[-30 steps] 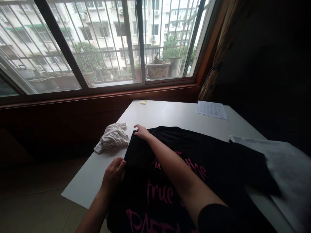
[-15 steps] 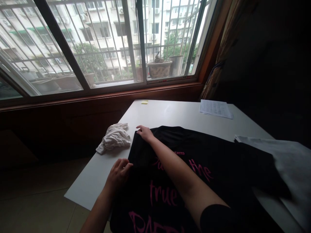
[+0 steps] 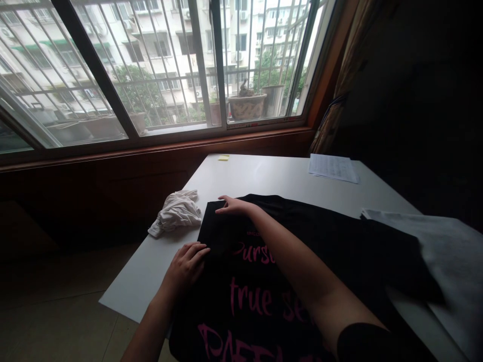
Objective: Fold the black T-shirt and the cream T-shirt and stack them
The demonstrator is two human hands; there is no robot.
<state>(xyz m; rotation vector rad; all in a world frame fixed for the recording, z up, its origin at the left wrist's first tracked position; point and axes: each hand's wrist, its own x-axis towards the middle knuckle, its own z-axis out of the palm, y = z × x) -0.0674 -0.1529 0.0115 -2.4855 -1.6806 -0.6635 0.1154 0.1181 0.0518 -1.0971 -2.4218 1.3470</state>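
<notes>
A black T-shirt (image 3: 339,241) with pink lettering lies spread on a white table (image 3: 132,281). Its left sleeve is folded inward, giving a straight left edge. My right hand (image 3: 236,206) rests on the top left part of the shirt, thumb and fingers apart. At the shirt's left edge, lower down, my left hand (image 3: 188,261) lies with its fingers stretched over the fabric. My right forearm crosses the shirt and hides part of the lettering.
A crumpled white cloth (image 3: 177,213) lies at the table's left edge. Printed sheets (image 3: 334,168) and a yellow sticky note (image 3: 223,158) are along the far side. Greyish-white fabric (image 3: 445,246) lies at the right. A barred window (image 3: 169,65) stands behind the table.
My right hand has slid slightly right from the shirt's corner, its fingers spreading. My left hand has loosened its pinch on the edge, its fingers now lying flatter.
</notes>
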